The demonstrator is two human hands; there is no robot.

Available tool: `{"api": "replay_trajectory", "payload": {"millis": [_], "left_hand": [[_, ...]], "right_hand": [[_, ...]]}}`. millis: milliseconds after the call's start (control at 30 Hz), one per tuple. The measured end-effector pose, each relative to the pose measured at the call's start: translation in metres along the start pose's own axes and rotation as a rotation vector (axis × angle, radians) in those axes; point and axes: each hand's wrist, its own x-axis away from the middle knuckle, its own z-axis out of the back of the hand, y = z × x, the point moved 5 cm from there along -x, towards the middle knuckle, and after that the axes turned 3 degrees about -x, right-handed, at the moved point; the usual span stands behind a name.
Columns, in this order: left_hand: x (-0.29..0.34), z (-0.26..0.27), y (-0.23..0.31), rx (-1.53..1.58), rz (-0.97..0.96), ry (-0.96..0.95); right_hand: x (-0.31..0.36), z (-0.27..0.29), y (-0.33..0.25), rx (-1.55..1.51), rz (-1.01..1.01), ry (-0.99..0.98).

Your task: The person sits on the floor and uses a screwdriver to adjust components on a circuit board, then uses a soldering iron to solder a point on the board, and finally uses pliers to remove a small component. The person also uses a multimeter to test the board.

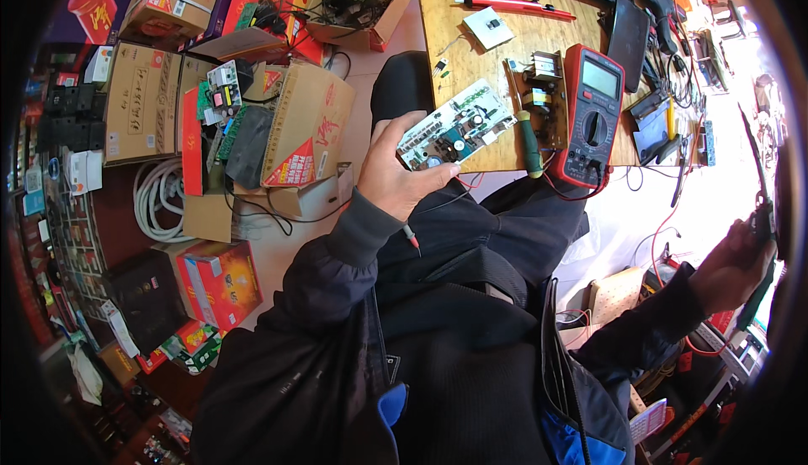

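Note:
My left hand (394, 168) grips a circuit board (459, 131) by its near left corner, thumb along the lower edge. The board carries capacitors and other small parts, and is held over the table's near left edge. Beside it lie a green-handled screwdriver (529, 147) and another board with a metal heat sink (545, 86). A red multimeter (592, 116) with a blank-looking display lies just right of these. Far out to the right, my right hand (729, 270) is closed around a dark object (762, 223), whose kind I cannot make out.
The wooden table (450, 65) also bears a red pen-like tool (520, 6), a small white square piece (488, 28) and tangled leads. A probe (411, 236) hangs over my lap. Open cartons (307, 124) with electronic parts stand left, near a coiled pale cable (158, 204).

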Motion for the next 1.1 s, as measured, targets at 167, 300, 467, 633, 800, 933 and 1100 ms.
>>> {"api": "replay_trajectory", "payload": {"millis": [167,300,467,633,800,933,1100], "left_hand": [[-0.003,0.000,0.010,-0.109,-0.035,0.010],[-0.002,-0.002,0.016,-0.213,-0.077,0.039],[-0.001,-0.001,0.016,-0.161,-0.061,0.038],[0.012,0.018,0.019,-0.272,-0.172,0.110],[0.037,0.062,0.004,-0.152,-0.109,0.204],[0.047,0.082,-0.009,-0.060,-0.004,0.230],[0.041,0.082,0.012,-0.060,-0.068,0.207]], "right_hand": [[0.057,-0.050,0.023,-0.216,-0.109,0.045],[0.100,-0.095,0.040,-0.064,-0.248,0.174],[0.123,-0.127,0.047,0.009,-0.341,0.148],[0.126,-0.128,0.048,0.045,-0.330,0.099],[0.133,-0.131,0.045,0.019,-0.349,0.200],[0.142,-0.135,0.041,-0.042,-0.380,0.251],[0.141,-0.116,0.023,0.027,-0.263,0.277]]}}
